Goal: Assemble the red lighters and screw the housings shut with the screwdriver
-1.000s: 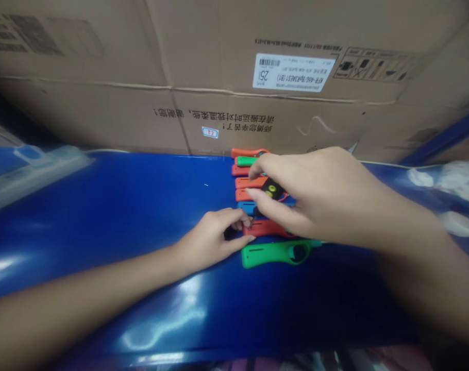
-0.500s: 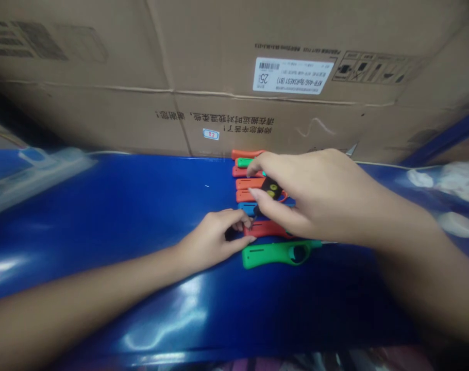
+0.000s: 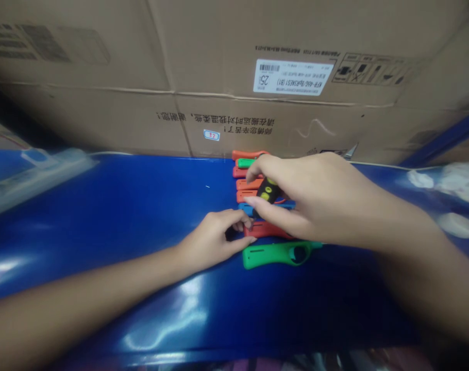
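Several long-nosed lighters lie side by side in a column on the blue surface. The thumb and curled fingers of my left hand grip the left end of a red lighter. Nearest me is a green lighter. My right hand is closed round a black object with yellow spots, held over the column; its far end is hidden in the palm. Beneath that hand are a blue lighter, orange lighters, a small green one and the right ends of others, partly covered.
A large cardboard box stands behind the blue surface. A clear plastic item lies at the left. At the right are a white rounded object and a patterned white bundle. A blue post slants behind them.
The black and yellow object has shifted slightly left and tilted in my right hand, and the right thumb has moved a little left and down. My left hand looks unmoved.
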`<move>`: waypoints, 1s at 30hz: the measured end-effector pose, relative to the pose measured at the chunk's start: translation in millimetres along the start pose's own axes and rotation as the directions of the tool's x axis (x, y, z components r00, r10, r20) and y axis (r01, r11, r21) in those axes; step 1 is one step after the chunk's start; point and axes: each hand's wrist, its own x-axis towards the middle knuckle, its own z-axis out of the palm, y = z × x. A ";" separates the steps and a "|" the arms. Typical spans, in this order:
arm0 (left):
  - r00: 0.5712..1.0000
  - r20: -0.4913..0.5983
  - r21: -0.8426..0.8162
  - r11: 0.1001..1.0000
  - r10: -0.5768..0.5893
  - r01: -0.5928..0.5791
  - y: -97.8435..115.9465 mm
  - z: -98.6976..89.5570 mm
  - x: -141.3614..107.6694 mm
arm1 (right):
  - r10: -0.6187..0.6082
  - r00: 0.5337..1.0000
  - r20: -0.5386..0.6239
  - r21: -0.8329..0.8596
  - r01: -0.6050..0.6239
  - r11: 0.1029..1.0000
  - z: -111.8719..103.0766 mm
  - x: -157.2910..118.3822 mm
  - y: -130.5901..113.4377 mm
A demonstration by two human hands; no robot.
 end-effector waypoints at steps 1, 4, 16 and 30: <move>1.000 0.007 -0.001 1.000 -0.001 0.001 0.2 -0.1 0.2 | -0.003 1.000 -0.001 0.002 0.003 1.000 0.1 -0.1 0.0; 1.000 -0.008 0.001 1.000 0.005 -0.005 0.1 -0.2 0.4 | -0.004 1.000 -0.003 0.014 0.004 1.000 0.5 -0.1 0.4; 1.000 0.000 -0.012 1.000 -0.010 0.010 -1.4 0.8 0.0 | -0.008 1.000 -0.019 -0.076 0.007 0.997 2.2 0.1 1.1; 1.000 -0.010 -0.008 1.000 -0.005 0.005 -1.5 0.7 0.1 | -0.034 0.998 -0.048 -0.047 0.032 0.998 6.8 -0.1 2.8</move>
